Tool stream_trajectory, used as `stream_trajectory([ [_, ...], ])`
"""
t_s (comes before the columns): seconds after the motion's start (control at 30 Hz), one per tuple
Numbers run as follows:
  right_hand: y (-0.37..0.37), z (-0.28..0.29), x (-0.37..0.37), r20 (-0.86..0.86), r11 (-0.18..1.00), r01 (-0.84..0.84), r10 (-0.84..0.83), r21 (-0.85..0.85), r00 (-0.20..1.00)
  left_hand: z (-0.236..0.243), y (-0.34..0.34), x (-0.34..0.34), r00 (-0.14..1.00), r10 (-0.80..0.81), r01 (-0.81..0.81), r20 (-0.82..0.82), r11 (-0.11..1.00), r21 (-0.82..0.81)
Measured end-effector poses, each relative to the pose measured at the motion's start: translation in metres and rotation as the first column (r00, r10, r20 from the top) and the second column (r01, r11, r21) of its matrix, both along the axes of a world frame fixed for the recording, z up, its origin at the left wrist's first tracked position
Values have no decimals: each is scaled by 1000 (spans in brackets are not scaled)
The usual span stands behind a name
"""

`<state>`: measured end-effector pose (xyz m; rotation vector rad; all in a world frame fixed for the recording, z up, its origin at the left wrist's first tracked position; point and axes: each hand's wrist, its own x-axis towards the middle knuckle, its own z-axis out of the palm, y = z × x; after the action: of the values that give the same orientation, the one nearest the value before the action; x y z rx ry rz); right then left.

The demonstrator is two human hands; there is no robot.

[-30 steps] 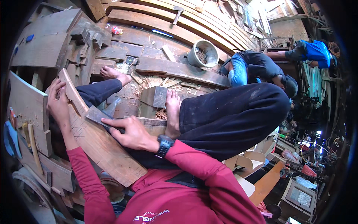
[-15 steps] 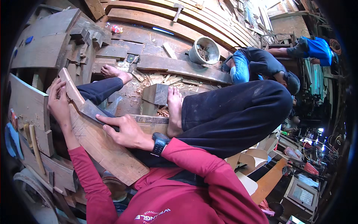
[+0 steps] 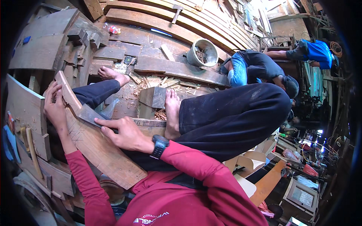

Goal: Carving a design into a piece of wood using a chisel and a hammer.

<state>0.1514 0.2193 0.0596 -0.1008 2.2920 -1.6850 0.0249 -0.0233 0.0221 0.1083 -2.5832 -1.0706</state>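
A long wooden board [image 3: 98, 156], marked with crossed pencil lines and stepped along its upper edge, lies slanting across my lap. My left hand [image 3: 56, 105] is closed round its upper end, fingertips on the edge. My right hand [image 3: 122, 133] holds a dark, flat rectangular piece [image 3: 88, 115], perhaps a tool, against the board's edge, index finger stretched along it; its underside is hidden. Just beyond my bare right foot [image 3: 172, 116] stands a wooden block [image 3: 152, 96] among pale shavings.
Stacked boards [image 3: 41, 37] are on the left, beside wooden-handled tools [image 3: 33, 150]. A bucket [image 3: 201, 52] and hammer [image 3: 176, 13] lie beyond my legs. Two people [image 3: 260, 66] [image 3: 315, 52] bend at the right. Cluttered crates and a small framed cabinet [image 3: 301, 199] fill the lower right.
My right hand and the dark piece have shifted slightly up-left along the board's edge. My left hand keeps its grip. The people at the right have moved slightly.
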Motion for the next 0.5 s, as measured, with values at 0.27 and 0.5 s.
stream_trajectory([
  [0.27,1,-9,1,-31,999,31,-32,-11,999,-2,-2,-3,999,-28,24,-46,997,-75],
  [0.5,17,0,6,28,1000,-7,8,-19,1000,1,1,-1,1000,-2,2,-4,1000,-27],
])
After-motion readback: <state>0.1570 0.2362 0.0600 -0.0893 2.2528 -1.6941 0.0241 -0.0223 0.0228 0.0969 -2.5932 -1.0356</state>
